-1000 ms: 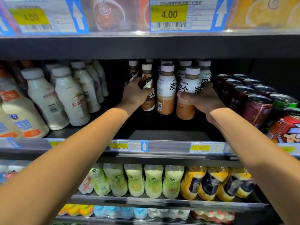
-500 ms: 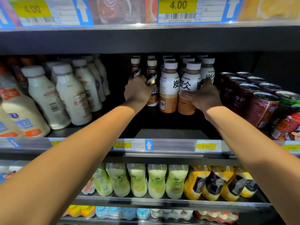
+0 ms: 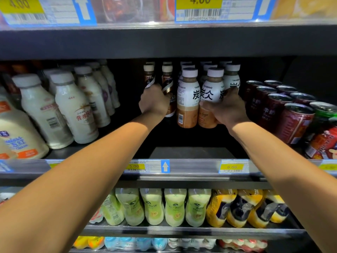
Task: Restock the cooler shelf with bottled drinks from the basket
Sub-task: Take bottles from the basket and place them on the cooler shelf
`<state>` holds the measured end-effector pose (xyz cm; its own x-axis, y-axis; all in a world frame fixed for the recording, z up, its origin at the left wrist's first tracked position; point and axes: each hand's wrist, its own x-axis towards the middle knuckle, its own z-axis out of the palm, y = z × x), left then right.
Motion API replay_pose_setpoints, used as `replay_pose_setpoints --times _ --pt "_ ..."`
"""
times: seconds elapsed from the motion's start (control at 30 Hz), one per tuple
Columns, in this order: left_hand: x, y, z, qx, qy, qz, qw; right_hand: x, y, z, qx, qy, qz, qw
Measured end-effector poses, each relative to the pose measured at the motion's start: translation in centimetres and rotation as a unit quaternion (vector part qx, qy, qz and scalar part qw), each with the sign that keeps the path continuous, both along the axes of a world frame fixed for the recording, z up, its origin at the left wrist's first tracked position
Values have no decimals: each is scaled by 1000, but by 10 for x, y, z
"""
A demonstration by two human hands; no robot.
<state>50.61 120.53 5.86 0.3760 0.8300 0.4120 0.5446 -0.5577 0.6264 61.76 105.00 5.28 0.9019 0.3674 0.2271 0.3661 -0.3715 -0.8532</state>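
Across mid frame, dark cooler shelf (image 3: pixel 191 152), bare at front centre, stocked on both sides. Above it, underside of upper shelf (image 3: pixel 164 42), yellow 4.00 tag (image 3: pixel 198 0) on its rail. Below, lower shelf (image 3: pixel 182 230) with a row of pale green bottles (image 3: pixel 175 207) and, right of them, yellow-wrapped bottles (image 3: pixel 237 207). On cooler shelf left, rows of white milk bottles (image 3: pixel 76 110); on its right, rows of dark red cans (image 3: pixel 295 121). At centre back, cluster of white-capped latte bottles (image 3: pixel 187 99), upright, black characters on white labels, tan drink below. Just left of that cluster, left hand (image 3: pixel 155 103) curled round brown coffee bottle (image 3: pixel 168 84); second brown bottle (image 3: pixel 148 75) behind the knuckles, cannot tell whether gripped too. At cluster's right, right hand (image 3: pixel 228 108) wrapped round front right latte bottle (image 3: pixel 211 90), thumb across its lower front, bottle touching the one on its left. Held bottles lifted or resting on shelf: cannot tell. On front rail, yellow 5.00 tag (image 3: pixel 134 166) and 6.00 tag (image 3: pixel 232 167).
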Motion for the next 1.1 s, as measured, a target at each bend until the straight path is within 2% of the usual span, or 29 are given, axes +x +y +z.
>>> replay_pose_setpoints --times 0.57,0.77,0.93,1.1 --pt "11 7 -5 10 -3 7 1000 -4 -2 2 -9 30 13 999" --pt "11 8 3 -45 -30 -6 999 -7 -3 4 -20 29 7 999" --pt "1 5 9 -55 -59 -24 996 -10 -15 12 -140 -26 14 990" --pt "-26 -24 14 0 49 -67 996 -26 -30 23 -297 -96 18 950"
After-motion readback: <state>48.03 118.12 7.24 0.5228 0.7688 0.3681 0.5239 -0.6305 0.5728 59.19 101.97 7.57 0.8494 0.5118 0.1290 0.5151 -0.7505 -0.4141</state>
